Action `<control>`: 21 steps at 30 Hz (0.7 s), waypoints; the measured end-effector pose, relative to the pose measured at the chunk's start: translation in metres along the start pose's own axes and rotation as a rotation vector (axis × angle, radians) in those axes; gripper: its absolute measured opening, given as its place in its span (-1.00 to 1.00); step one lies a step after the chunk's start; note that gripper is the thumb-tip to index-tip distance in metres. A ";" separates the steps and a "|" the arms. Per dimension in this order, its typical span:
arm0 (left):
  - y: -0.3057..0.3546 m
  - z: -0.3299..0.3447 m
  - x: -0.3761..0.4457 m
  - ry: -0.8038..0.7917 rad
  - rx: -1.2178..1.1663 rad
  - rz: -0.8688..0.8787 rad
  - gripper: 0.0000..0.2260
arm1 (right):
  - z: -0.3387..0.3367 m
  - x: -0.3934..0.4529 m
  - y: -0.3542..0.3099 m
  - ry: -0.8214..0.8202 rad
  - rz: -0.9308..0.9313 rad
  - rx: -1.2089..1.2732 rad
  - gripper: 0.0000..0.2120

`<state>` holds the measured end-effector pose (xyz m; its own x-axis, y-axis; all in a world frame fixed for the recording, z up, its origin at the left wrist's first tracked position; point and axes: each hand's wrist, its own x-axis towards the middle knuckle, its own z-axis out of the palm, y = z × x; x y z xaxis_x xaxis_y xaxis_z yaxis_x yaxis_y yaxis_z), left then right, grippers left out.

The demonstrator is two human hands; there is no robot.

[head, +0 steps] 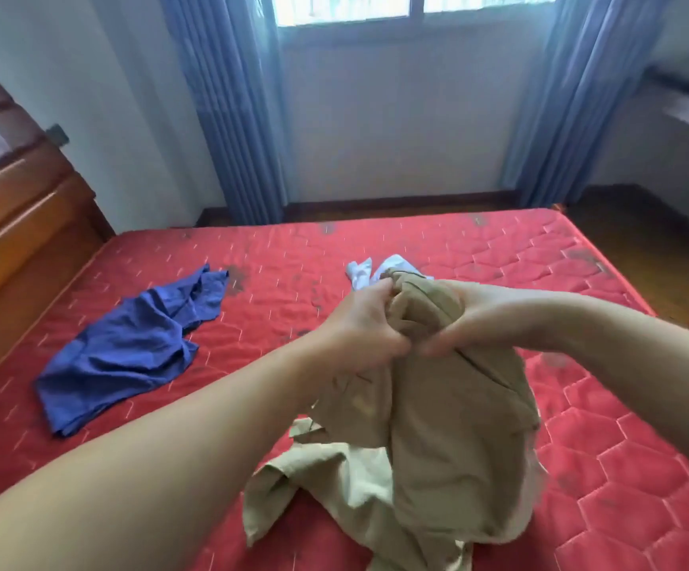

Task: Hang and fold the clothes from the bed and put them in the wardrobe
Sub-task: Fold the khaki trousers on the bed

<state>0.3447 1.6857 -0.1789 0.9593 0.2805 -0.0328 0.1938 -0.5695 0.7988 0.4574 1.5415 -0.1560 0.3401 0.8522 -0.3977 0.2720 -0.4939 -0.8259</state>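
Now, bed (375,249): red quilted mattress
Khaki garment (429,426): near edge of bed, bunched top lifted; tail trailing
Blue garment (128,352): left on bed
White cloth (369,269): behind khaki
Left hand (359,327): gripping khaki
Right hand (470,319): gripping khaki

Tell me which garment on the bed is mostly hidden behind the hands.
The white garment. Only its top shows past the hands and the beige garment they grip. The blue garment lies in full view to the left.
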 end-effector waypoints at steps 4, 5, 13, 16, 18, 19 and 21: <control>0.092 -0.081 -0.014 0.026 0.064 0.139 -0.65 | -0.036 -0.032 -0.102 0.168 -0.087 -0.298 -0.77; 0.112 -0.101 -0.019 0.047 0.046 0.150 -0.63 | -0.049 -0.043 -0.127 0.175 -0.115 -0.296 -0.79; 0.178 -0.186 -0.065 0.101 -0.023 0.140 -0.70 | -0.105 -0.121 -0.261 0.321 -0.235 0.160 -0.77; 0.195 -0.214 -0.075 0.202 -0.480 0.163 -0.53 | -0.106 -0.144 -0.289 0.306 -0.321 0.267 -0.74; 0.200 -0.227 -0.076 0.254 -0.619 0.148 -0.50 | -0.104 -0.161 -0.302 0.257 -0.384 0.340 -0.76; 0.199 -0.230 -0.077 0.190 -0.552 0.132 -0.45 | -0.100 -0.168 -0.308 0.233 -0.407 0.376 -0.78; 0.195 -0.227 -0.082 -0.057 -0.468 0.087 -0.36 | -0.097 -0.176 -0.318 0.236 -0.442 0.434 -0.55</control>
<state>0.2575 1.7272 0.1163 0.9801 0.1971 0.0239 0.0114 -0.1761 0.9843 0.3985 1.5315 0.2153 0.4815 0.8734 0.0727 0.0601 0.0499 -0.9969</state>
